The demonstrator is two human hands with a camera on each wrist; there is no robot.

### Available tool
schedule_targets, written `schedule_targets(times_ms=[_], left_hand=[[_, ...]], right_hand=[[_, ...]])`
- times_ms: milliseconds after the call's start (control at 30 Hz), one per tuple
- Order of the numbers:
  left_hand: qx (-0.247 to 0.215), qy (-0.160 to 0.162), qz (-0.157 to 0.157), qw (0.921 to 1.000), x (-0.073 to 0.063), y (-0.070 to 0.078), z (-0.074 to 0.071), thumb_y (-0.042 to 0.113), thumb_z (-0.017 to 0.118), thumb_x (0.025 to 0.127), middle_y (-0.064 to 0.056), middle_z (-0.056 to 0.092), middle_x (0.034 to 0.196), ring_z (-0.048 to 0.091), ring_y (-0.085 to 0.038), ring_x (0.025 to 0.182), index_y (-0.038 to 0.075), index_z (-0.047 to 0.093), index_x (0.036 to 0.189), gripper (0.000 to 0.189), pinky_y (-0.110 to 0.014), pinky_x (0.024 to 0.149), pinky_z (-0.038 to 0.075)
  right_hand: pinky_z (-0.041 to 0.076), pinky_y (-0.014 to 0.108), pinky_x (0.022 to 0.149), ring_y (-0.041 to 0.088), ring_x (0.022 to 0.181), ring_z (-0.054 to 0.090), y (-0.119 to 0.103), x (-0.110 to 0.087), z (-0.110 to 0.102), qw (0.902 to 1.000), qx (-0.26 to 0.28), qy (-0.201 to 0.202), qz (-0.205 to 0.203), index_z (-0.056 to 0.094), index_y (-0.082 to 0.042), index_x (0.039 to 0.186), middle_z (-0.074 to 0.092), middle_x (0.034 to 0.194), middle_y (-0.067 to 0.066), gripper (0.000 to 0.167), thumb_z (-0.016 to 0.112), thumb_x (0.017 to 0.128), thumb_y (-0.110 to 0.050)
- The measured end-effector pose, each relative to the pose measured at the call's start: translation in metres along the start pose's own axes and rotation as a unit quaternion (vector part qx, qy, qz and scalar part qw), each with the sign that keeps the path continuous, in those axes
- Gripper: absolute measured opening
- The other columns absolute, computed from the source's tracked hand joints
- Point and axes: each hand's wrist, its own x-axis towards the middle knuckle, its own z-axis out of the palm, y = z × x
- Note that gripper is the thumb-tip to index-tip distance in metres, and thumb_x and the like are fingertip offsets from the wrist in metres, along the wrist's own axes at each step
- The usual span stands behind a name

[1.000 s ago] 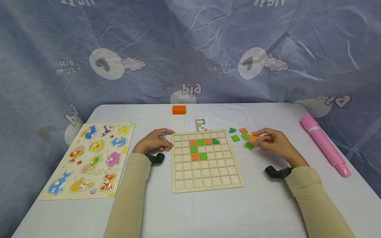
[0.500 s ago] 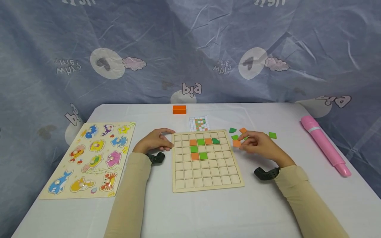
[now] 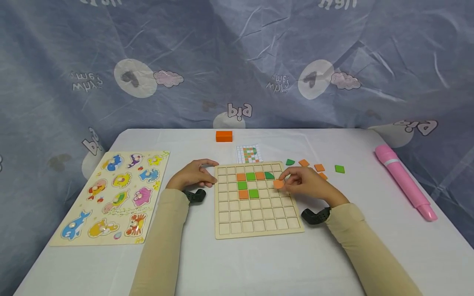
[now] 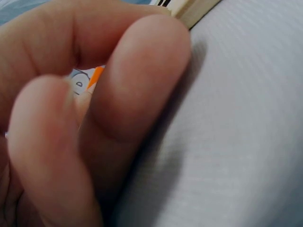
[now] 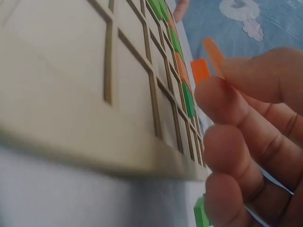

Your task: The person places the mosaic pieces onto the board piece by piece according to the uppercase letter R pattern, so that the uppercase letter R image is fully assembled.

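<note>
Orange tile [image 3: 278, 184], pinched by fingers [image 5: 262, 75] of the right hand [image 3: 304, 183], now crosses to unfilled cells [image 3: 261, 184] of the gridded board [image 3: 259, 234], contact unclear.

An orange tile [image 3: 279, 184] was pinched in the right hand [image 3: 303, 182] over a pale, grid-lined board [image 3: 259, 215]; left of the grip showed orange and green squares [image 3: 251, 176], right of it a pink tube [image 3: 406, 183], beyond it a blue-grey, cloud-printed curtain [image 3: 214, 53].

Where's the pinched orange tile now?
In the head view, the right hand pinches the orange tile above the right side of the grid board, near its dark-green rounded piece.
</note>
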Motion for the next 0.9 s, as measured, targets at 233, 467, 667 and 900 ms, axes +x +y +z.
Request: schedule_targets(times_ms=[233, 467, 667, 900], left_hand=[[0.000, 0.006, -0.010, 0.9999, 0.001, 0.000, 0.000, -0.002, 0.083, 0.089, -0.008, 0.071, 0.081, 0.070, -0.010, 0.061, 0.008, 0.055, 0.156, 0.073, -0.016, 0.054, 0.048], [0.007, 0.006, -0.005, 1.0000, 0.001, -0.001, 0.000, 0.000, 0.083, 0.089, -0.007, 0.071, 0.080, 0.069, -0.009, 0.061, 0.007, 0.055, 0.156, 0.074, -0.016, 0.054, 0.047], [0.007, 0.006, -0.006, 0.9999, 0.002, -0.001, -0.001, 0.001, 0.084, 0.089, -0.007, 0.071, 0.079, 0.068, -0.008, 0.060, 0.007, 0.055, 0.156, 0.073, -0.016, 0.053, 0.047], [0.004, 0.004, -0.003, 1.0000, 0.002, -0.002, -0.001, 0.001, 0.084, 0.089, -0.007, 0.071, 0.081, 0.069, -0.009, 0.061, 0.007, 0.055, 0.156, 0.073, -0.016, 0.054, 0.048]], right_hand=[[0.052, 0.025, 0.070, 0.011, 0.068, 0.061, -0.002, 0.012, 0.013, 0.9990, -0.014, -0.037, -0.021, 0.072, 0.000, 0.115, 0.077, 0.088, 0.001, 0.023, 0.082, 0.096, -0.007], [0.052, 0.025, 0.071, 0.010, 0.071, 0.060, -0.009, 0.020, 0.024, 0.9969, -0.052, -0.046, -0.038, 0.074, -0.001, 0.112, 0.072, 0.084, -0.005, 0.018, 0.080, 0.096, -0.006], [0.052, 0.027, 0.071, 0.009, 0.070, 0.059, -0.016, 0.025, 0.031, 0.9938, -0.093, -0.043, -0.043, 0.074, -0.001, 0.109, 0.068, 0.081, -0.008, 0.016, 0.080, 0.095, -0.005], [0.051, 0.026, 0.070, 0.008, 0.069, 0.057, -0.019, 0.026, 0.034, 0.9917, -0.111, -0.043, -0.049, 0.073, -0.003, 0.104, 0.066, 0.079, -0.008, 0.013, 0.081, 0.094, -0.004]])
